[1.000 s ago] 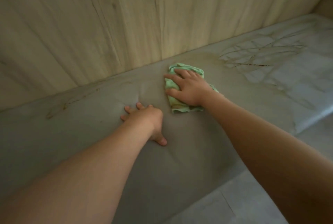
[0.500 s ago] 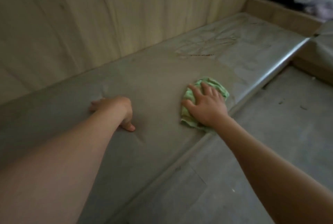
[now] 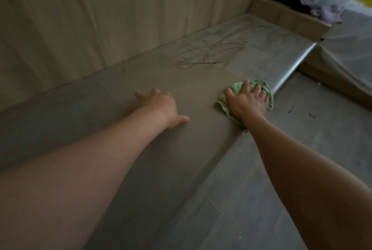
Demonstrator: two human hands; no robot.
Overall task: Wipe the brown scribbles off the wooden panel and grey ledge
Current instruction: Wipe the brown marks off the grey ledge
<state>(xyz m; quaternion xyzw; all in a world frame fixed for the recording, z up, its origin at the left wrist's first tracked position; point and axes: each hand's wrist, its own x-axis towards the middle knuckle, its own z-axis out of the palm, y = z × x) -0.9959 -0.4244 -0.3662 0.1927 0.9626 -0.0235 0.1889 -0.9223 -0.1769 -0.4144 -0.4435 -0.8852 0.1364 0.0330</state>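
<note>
Green cloth (image 3: 237, 87) lies pressed under the right hand (image 3: 246, 101); brown scribbles (image 3: 211, 52) beyond.

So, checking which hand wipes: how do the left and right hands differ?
The right hand presses a green cloth onto the grey ledge; the left hand lies bare on it. The right hand sits at the front edge; the left hand lies farther in, towards the wooden panel. Both rest palm-down.

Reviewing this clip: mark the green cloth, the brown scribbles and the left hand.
green cloth (image 3: 223, 107), head view, its uncovered lower-left fold.
brown scribbles (image 3: 211, 52), head view, the middle of the crossing lines.
left hand (image 3: 161, 104), head view, the back of the hand.
</note>
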